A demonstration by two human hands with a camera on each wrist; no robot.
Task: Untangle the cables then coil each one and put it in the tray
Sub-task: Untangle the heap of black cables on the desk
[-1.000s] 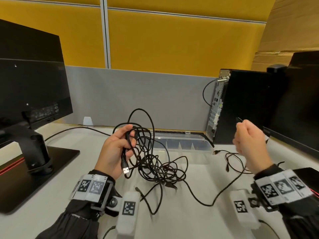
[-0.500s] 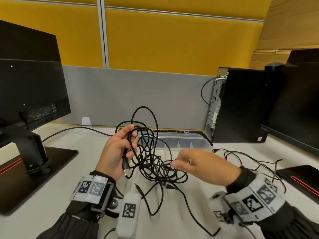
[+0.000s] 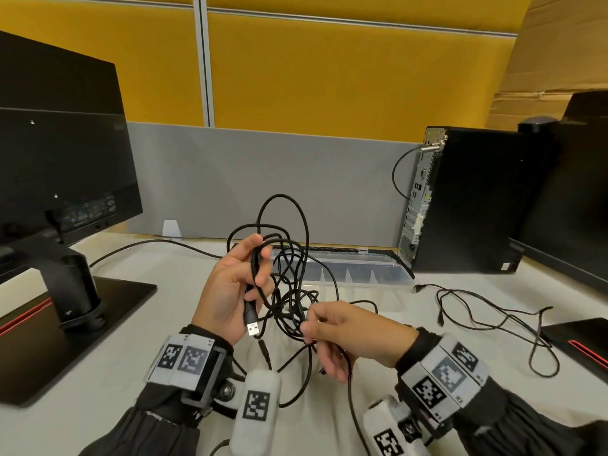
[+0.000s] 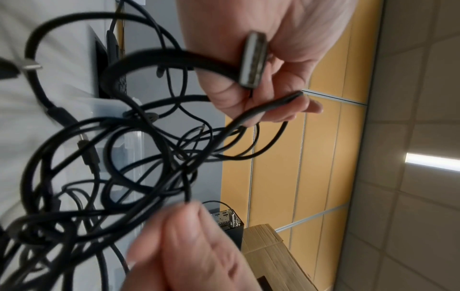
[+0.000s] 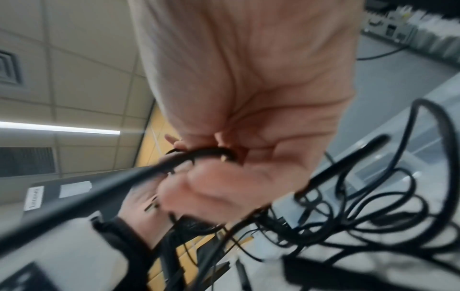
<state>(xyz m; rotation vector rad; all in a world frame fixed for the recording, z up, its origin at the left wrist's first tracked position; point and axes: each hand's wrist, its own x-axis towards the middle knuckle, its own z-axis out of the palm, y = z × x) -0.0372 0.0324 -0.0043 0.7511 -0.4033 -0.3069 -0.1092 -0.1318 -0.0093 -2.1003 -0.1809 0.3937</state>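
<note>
Head view, looking down at a white desk (image 3: 98,390): the left hand (image 3: 230,294) curls its fingers around a thick black braided USB cable (image 3: 253,284), plug hanging down. Just beside it, the right hand (image 3: 342,334) pinches thin strands of the tangled clump of black cables (image 3: 289,291), held above the desk. A clear plastic divided tray (image 3: 355,271) lies behind. Pulling hard on the pinched strand would likely tighten the knot rather than free it.

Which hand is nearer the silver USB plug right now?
Left. The left hand grips the cable just above the USB plug, which hangs below its palm. The right hand is off to the plug's right, pinching strands in the tangle.
</note>
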